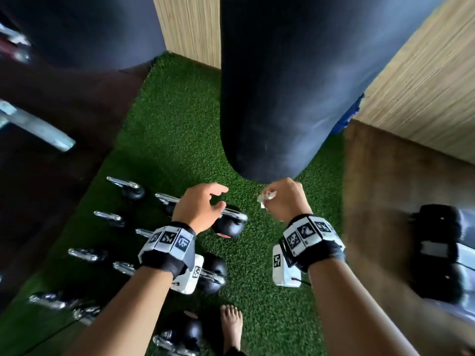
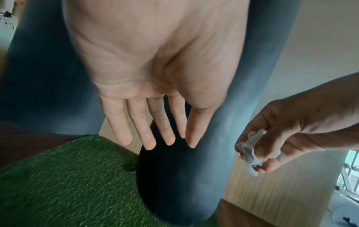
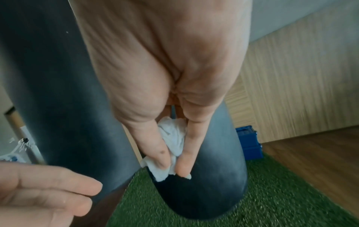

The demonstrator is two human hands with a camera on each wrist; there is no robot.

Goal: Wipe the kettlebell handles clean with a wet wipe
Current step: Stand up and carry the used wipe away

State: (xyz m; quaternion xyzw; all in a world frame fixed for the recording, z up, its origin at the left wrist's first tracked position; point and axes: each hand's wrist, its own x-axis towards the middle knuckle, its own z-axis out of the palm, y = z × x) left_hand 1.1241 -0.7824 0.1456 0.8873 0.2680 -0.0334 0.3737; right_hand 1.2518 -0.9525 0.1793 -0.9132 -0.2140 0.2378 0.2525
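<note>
Hands: a crumpled white wet wipe (image 3: 172, 147), soft and limp, is pinched by the right hand (image 1: 284, 201); the left hand (image 1: 199, 208) is held relaxed and empty above a heavy black kettlebell's chrome handle (image 1: 235, 215), best steadied there.

Chrome, rubbery black, turf and wood grain

The kettlebells (image 1: 226, 227) at lower left of the head view have glossy chrome-like metal handles (image 1: 164, 198) over matt black bodies. They stand on rough green artificial turf (image 1: 177, 140). The punching bag (image 1: 282, 86) at centre looks like smooth, faintly scuffed dark leatherette. The wet wipe (image 3: 170, 138) is crumpled white soft fabric. The wall panels (image 1: 424, 93) at upper right show a fine, matt wood grain.
</note>
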